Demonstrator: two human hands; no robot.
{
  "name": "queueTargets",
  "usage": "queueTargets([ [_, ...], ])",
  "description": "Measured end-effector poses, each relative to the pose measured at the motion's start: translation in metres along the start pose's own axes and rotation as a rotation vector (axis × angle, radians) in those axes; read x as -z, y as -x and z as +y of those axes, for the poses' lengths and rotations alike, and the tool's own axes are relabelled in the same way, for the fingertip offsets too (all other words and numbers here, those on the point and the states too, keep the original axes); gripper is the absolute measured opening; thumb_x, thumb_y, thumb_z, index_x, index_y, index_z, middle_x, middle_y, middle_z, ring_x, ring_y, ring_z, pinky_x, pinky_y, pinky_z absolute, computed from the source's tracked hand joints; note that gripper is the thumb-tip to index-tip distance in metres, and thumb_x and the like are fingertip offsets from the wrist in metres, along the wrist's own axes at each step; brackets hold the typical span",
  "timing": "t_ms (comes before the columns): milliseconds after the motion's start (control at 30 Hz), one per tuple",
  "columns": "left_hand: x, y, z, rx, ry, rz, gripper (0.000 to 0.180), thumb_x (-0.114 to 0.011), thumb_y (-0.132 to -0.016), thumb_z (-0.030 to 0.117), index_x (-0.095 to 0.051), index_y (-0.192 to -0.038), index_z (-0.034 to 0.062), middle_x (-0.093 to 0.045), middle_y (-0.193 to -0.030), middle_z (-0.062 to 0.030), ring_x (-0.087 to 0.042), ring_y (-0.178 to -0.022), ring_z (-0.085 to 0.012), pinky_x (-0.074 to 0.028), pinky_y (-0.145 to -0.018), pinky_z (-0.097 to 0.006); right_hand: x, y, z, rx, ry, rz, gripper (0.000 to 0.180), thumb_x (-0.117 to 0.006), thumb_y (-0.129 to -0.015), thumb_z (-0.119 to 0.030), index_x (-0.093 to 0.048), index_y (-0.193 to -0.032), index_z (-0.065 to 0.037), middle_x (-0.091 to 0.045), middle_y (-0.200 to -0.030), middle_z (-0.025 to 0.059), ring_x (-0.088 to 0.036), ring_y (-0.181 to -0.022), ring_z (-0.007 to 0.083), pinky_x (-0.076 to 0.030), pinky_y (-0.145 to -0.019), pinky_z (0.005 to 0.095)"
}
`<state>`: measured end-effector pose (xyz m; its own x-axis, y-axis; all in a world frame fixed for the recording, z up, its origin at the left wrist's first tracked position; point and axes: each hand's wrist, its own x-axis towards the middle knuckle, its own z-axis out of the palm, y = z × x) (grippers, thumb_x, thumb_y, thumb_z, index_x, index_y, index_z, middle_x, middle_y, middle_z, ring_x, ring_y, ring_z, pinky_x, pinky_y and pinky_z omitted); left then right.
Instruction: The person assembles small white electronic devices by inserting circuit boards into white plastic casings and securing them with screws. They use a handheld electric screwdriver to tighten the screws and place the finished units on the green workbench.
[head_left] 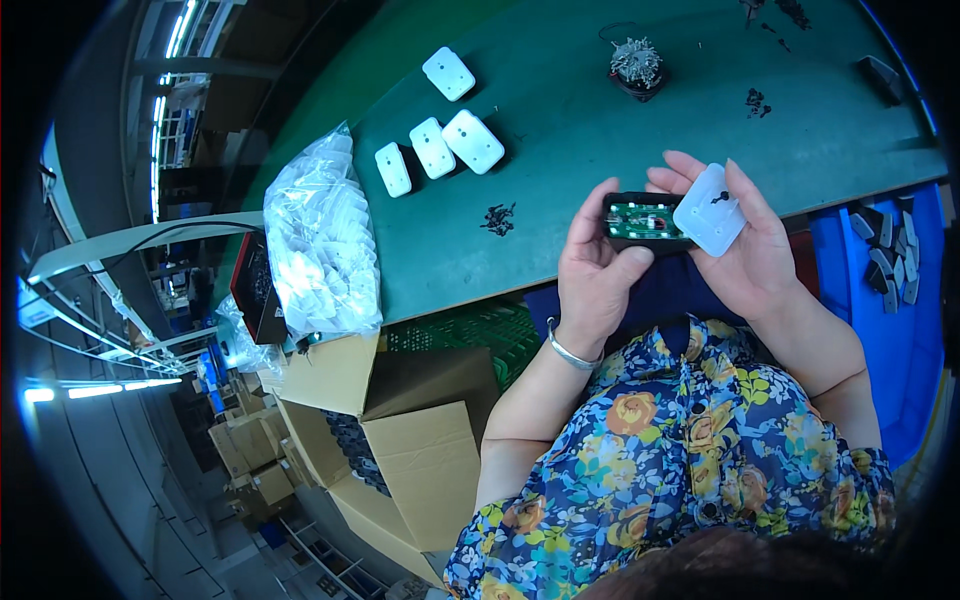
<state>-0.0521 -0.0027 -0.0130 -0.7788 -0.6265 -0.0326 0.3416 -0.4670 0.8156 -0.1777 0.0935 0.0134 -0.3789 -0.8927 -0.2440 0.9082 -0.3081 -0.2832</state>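
Above the table's near edge, my left hand [598, 272] grips a small black housing [648, 243] between thumb and fingers. Its open face shows a green circuit board [640, 220] with white and red parts. My right hand [757, 258] holds a white rounded cover [706, 222] with its thumb and palm, tilted against the right end of the housing. A small dark piece or opening shows on the cover; I cannot tell which. Several similar white covers [473, 142] lie on the green table [560, 150] to the left. Nearer my left hand is a small pile of black parts [498, 219].
At the left stands a clear bag [322, 235] of white pieces. Below it are an opened cardboard box [425, 460] and a green crate [465, 345]. A bristly bundle [637, 64] and more black bits [757, 103] lie farther back. A blue bin [880, 350] holds several housings.
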Motion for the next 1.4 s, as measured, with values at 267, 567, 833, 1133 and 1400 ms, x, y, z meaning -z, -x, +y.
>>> queueTargets([
  [267, 0.006, -0.006, 0.039, -0.053, -0.221, 0.145, 0.046, -0.062, -0.079, 0.004, -0.045, -0.122, -0.0006, -0.053, -0.109, -0.0075, -0.057, -0.092, -0.0168, -0.049, -0.079, -0.029, -0.007, -0.001, 0.0, -0.009, 0.055, 0.046, 0.055, -0.038, -0.093, -0.04, -0.035, -0.127, 0.004, -0.046, -0.122, 0.0198, -0.047, -0.113, 0.0272, -0.036, -0.097, 0.0376],
  [567, -0.042, -0.018, 0.068, -0.257, -1.386, -0.224, 0.044, -0.075, -0.063, 0.011, -0.061, -0.104, 0.0035, -0.059, -0.092, -0.0102, -0.061, -0.074, -0.0187, -0.05, -0.062, -0.027, 0.001, -0.001, 0.014, -0.146, 0.054, -0.015, 0.073, -0.025, -0.086, -0.065, -0.044, -0.122, -0.004, -0.055, -0.111, 0.0074, -0.05, -0.105, 0.0168, -0.04, -0.091, 0.0326],
  [833, -0.046, -0.023, 0.06, -0.234, -1.501, -0.34, 0.043, -0.073, -0.066, 0.021, -0.06, -0.105, 0.0067, -0.059, -0.097, -0.0104, -0.061, -0.074, -0.0258, -0.051, -0.06, -0.031, 0.011, 0.0, 0.02, -0.169, 0.138, -0.034, 0.071, -0.012, -0.09, -0.059, -0.035, -0.131, -0.006, -0.046, -0.124, 0.008, -0.043, -0.117, 0.0209, -0.033, -0.1, 0.0367],
  [1133, -0.043, -0.015, 0.055, -0.166, -1.525, -0.369, 0.057, -0.075, -0.064, 0.025, -0.054, -0.112, 0.0032, -0.056, -0.108, -0.0139, -0.061, -0.082, -0.0302, -0.052, -0.065, -0.035, 0.0, 0.004, 0.017, -0.153, 0.391, -0.004, 0.083, -0.02, -0.085, -0.066, -0.015, -0.138, -0.002, -0.032, -0.133, 0.0139, -0.034, -0.123, 0.0222, -0.03, -0.101, 0.0347],
  [1400, -0.032, -0.01, 0.049, -0.198, -1.33, -0.318, 0.06, -0.071, -0.065, 0.01, -0.049, -0.12, 0.0021, -0.052, -0.118, -0.0158, -0.057, -0.1, -0.0268, -0.051, -0.074, -0.033, 0.003, 0.006, 0.015, -0.114, 0.522, -0.144, 0.076, -0.02, -0.091, -0.055, -0.005, -0.139, 0.001, -0.027, -0.137, 0.0148, -0.027, -0.127, 0.0216, -0.023, -0.104, 0.0328],
])
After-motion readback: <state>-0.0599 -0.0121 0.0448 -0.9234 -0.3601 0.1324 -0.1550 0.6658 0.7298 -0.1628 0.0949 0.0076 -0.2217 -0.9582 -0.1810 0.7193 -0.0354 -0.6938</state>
